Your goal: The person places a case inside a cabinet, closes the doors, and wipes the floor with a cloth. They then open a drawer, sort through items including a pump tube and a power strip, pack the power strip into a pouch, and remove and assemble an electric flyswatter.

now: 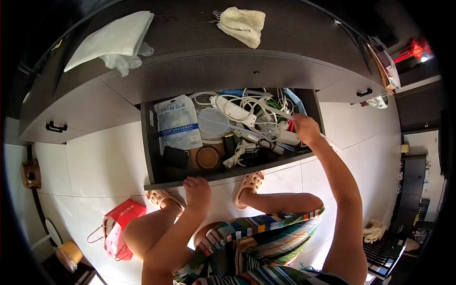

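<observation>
Red bag (119, 232) on tiled floor (85, 166) — crumpled cream cloth (243, 26)

Your bare right hand (306, 129) is stretched far forward; your bare left hand (197, 191) is nearer, fingers bent.

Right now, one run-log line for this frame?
left hand: at front edge of open drawer | right hand: over drawer's right side, grip unclear | inside: white power strip, mesh paddle, cables

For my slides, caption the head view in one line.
Left hand at the front edge of an open drawer holding tangled cables, right hand over its right end.
</observation>
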A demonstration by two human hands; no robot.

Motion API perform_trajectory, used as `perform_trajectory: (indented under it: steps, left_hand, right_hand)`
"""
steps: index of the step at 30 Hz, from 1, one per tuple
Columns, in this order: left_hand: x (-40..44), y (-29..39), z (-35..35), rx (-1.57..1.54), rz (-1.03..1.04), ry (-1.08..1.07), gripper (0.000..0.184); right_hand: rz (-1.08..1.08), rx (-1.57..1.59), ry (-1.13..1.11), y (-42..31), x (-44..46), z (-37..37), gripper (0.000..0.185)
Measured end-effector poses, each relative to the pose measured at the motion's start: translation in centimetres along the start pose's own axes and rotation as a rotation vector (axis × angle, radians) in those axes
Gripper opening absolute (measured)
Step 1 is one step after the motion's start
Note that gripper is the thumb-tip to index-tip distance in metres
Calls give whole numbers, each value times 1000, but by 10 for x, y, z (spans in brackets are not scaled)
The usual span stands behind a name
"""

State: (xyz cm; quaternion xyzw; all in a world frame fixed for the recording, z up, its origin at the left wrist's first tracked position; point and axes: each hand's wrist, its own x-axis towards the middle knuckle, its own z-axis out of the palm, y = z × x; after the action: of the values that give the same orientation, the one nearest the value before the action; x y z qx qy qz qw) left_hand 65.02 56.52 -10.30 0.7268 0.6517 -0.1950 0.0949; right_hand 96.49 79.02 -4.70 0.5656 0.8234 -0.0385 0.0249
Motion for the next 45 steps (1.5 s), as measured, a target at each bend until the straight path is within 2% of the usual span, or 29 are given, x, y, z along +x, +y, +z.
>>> perform_trajectory:
  steps: [1, 3, 4, 8, 11, 16, 19, 21, 25, 27, 29, 32, 36, 39, 40, 41, 42, 43, 44, 45]
  left_hand:
    - [0, -1, -1, -12, 8, -14, 42]
    - [-1, -2, -5, -48, -2, -57, 47]
    - [-2, -3, -7, -66, -6, -78, 50]
    - [-7, -9, -13, -238, 40, -73, 44]
    - [-17, -9, -13, -321, 87, -60, 37]
    - [-37, -12, -36, -365, 187, -133, 31]
    - [-42, -15, -31, -323, 200, -110, 41]
    - [-41, -18, -26, -353, 182, -129, 39]
    - [-43, -31, -30, -367, 194, -162, 35]
    - [-48, -34, -33, -367, 168, -132, 34]
    - [-55, -38, -37, -371, 162, -90, 32]
    - [-63, -41, -41, -379, 176, -16, 30]
    - [-66, -41, -41, -416, 137, 121, 23]
    - [-66, -36, -29, -591, 189, 261, 22]
    - [-67, -35, -24, -664, 220, 304, 22]
    - [-75, -30, -34, -784, 248, 240, 24]
    - [-86, -18, -50, -905, 281, 173, 26]
    - [-100, 1, -60, -1286, 269, -43, 31]
    - [-116, 19, -78, -1463, 486, -145, 35]
    - [-137, 39, -92, -1690, 630, -224, 36]
  right_hand:
    - [-25, -9, 33, 1, -8, -18, 10]
    - [145, 129, -34, -8, -25, -60, 11]
    - [207, 240, -4, -7, -35, -71, 20]
    - [276, 223, -44, -20, -81, -118, 29]
    - [339, 172, -16, -36, -109, -143, 28]
    - [247, 51, 245, -30, -140, -175, 21]
    - [176, -35, 321, -25, -157, -207, 20]
    - [163, -34, 347, -34, -168, -231, 21]
    - [258, -212, 445, -38, -189, -258, 20]
    - [355, -190, 482, -37, -200, -275, 20]
    - [260, -109, 645, -31, -215, -294, 22]
    - [347, -18, 609, -28, -237, -315, 24]
    - [229, 66, 775, -13, -264, -327, 25]
    - [592, 648, 561, -17, -288, -335, 20]
    - [565, 708, 457, -33, -295, -329, 16]
    - [500, 838, 213, -49, -305, -322, 18]
    - [589, 949, -8, -70, -309, -309, 18]
    - [598, 1141, -163, -85, -313, -283, 20]
    - [381, 1354, -360, -104, -311, -254, 23]
    - [245, 1527, -453, -129, -308, -226, 23]
